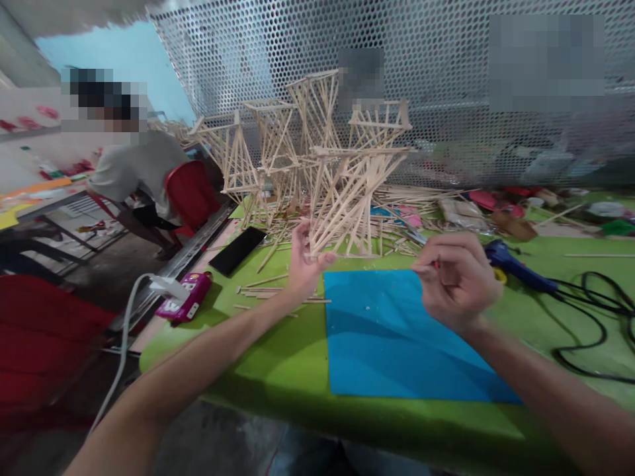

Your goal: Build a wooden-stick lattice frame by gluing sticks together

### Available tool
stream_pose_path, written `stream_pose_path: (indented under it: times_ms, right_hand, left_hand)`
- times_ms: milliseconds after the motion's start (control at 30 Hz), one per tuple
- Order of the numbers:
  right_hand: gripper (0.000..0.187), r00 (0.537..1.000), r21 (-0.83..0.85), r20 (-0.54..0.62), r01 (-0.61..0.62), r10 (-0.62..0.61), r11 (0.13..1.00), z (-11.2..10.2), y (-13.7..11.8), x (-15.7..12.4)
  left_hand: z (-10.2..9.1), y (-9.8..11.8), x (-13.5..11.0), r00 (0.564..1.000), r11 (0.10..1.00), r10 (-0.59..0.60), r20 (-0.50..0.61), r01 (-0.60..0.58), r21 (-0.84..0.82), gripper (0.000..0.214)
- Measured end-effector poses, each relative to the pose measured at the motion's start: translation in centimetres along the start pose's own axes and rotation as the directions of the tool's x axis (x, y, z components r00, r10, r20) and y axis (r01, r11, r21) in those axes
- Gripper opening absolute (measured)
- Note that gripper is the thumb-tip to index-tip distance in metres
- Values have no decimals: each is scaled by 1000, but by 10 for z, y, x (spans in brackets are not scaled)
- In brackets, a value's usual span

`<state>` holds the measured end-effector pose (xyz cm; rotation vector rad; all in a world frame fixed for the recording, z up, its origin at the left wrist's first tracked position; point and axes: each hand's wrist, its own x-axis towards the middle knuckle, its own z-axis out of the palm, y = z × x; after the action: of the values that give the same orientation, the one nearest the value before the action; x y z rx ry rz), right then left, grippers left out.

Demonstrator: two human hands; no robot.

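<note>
Nearest us, a blue rectangular sheet [397,337] lies flat on the green desk [278,370], close to its near edge. Over the sheet's far right corner our right hand [456,281] is curled almost closed, thumb against forefinger; whether it pinches anything we cannot tell. At the far left corner our left hand [305,261], half open, grips the bottom corner of the pale wooden stick lattice tower [347,192]. A blue glue gun [520,268] lies just beyond our right hand. A pink power strip [186,297] sits at the desk's left edge.

Both forearms are bare along all the length that shows; the left hand [302,264] and the right hand [454,281] are bare as well.
</note>
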<state>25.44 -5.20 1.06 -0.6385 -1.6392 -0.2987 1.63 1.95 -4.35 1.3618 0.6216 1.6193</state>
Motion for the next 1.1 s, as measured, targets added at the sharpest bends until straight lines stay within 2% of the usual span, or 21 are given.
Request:
stream_pose_path:
  times_ms: [100, 233, 367, 567, 633, 667, 767, 867, 967, 1100]
  right_hand:
    - [4, 998, 32, 52, -21, 19, 999, 1, 1, 1]
    - [5, 983, 131, 173, -88, 65, 987, 3, 5, -3]
    - [8, 926, 198, 300, -294, 228, 935, 4, 11, -13]
    - [29, 827, 145, 396, -486, 399, 862, 5, 9, -13]
    - [33, 746, 153, 422, -619, 516, 770, 9, 4, -12]
    - [34, 688, 177, 440, -697, 577, 695, 13, 1, -11]
    - [32, 489, 299, 512, -872, 706, 388, 24, -7, -13]
    - [30, 336, 391, 581, -914, 741, 108, 31, -14, -17]
    - [29, 263, 436, 636, -898, 726, -57, 32, -19, -17]
    - [27, 204, 446, 678, -878, 706, -175, 30, -24, -13]
  left_hand:
    - [2, -2, 1, 997, 987, -75, 5, 75, -140, 76]
    - [5, -1, 3, 967, 921, -252, -19, 234, -311, 75]
    - [7, 4, 3, 939, 869, -342, -20, 308, -387, 76]
    - [5, -1, 5, 939, 864, -343, 6, 318, -390, 71]
    - [4, -6, 6, 946, 886, -324, 21, 311, -345, 75]
    - [4, -8, 6, 950, 897, -309, 31, 303, -321, 77]
    - [4, -11, 4, 962, 926, -262, 71, 272, -263, 84]
    - [6, -12, 1, 967, 939, -237, 93, 252, -232, 86]
    - [8, -12, -2, 965, 948, -233, 119, 253, -193, 85]
    - [10, -10, -5, 968, 961, -212, 135, 232, -149, 80]
